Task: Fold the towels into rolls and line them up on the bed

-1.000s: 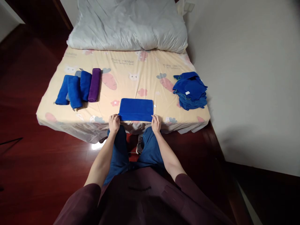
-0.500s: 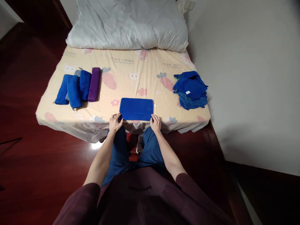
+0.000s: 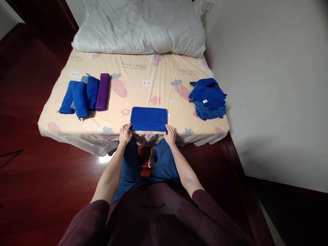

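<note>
A blue towel (image 3: 149,118), folded into a flat rectangle, lies at the near edge of the bed. Its near side is turned over in a narrow strip, and a small white tag sticks out on the right. My left hand (image 3: 125,133) grips the towel's near left corner, fingertips on top of the cloth. At the near right corner, my right hand (image 3: 169,134) pinches the edge in the same way. Both thumbs are close to the turned strip.
The bed (image 3: 143,92) has a yellow sheet printed with carrots and rabbits. Rolled blue towels (image 3: 80,99) and a purple rolled towel (image 3: 103,92) lie at left. A loose pile of blue towels (image 3: 208,99) sits at right. A pale quilt (image 3: 143,30) lies behind; a wall (image 3: 269,85) borders the right.
My left thumb has drawn in slightly at the towel's left corner. The towel and my right hand look almost the same as before.
</note>
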`<state>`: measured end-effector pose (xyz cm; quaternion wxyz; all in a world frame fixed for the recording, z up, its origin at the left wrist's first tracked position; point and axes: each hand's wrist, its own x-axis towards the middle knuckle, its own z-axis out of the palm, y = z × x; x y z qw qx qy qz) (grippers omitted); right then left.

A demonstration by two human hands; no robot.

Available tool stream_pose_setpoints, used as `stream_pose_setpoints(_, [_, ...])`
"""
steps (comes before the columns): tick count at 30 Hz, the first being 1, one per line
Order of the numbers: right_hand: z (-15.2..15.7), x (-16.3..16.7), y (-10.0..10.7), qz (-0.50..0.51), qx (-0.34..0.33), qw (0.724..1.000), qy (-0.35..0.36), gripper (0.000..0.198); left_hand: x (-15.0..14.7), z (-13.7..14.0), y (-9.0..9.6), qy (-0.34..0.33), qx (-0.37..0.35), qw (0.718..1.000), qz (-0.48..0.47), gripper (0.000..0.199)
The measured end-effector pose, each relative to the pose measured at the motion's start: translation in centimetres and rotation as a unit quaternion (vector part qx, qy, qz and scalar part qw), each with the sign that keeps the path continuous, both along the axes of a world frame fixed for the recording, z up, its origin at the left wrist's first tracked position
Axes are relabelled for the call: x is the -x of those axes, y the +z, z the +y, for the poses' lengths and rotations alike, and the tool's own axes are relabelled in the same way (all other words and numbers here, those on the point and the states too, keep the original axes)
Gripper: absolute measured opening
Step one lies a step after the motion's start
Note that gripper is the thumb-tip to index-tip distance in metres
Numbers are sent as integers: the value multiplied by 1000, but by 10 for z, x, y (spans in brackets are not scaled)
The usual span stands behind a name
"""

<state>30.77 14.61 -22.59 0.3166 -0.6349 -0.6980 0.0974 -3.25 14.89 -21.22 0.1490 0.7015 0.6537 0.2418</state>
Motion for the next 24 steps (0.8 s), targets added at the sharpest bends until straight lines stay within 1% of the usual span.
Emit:
stream_pose_setpoints(6, [2,-2,0,36,5,999,-5,58,0,-1,6,1,2,1000,-5,50])
stream_pose_setpoints(11, [3,-2,-4,57,18,997,-40,48,-2,-1,10,11,4,1000,-7,47])
stream_pose_setpoints(16, [4,-1,-8,69,31,994,-82,41,-3,1,8,49,20,999,-2,40])
stream_pose_setpoints(20, [5,1,-9,72,36,992,-95,43,-5,2,10,88,23,996,-14,43])
stream_pose_setpoints(24, [6,2,-9,62,29,992,-105,45,-9,1,12,112,27,993,-16,48])
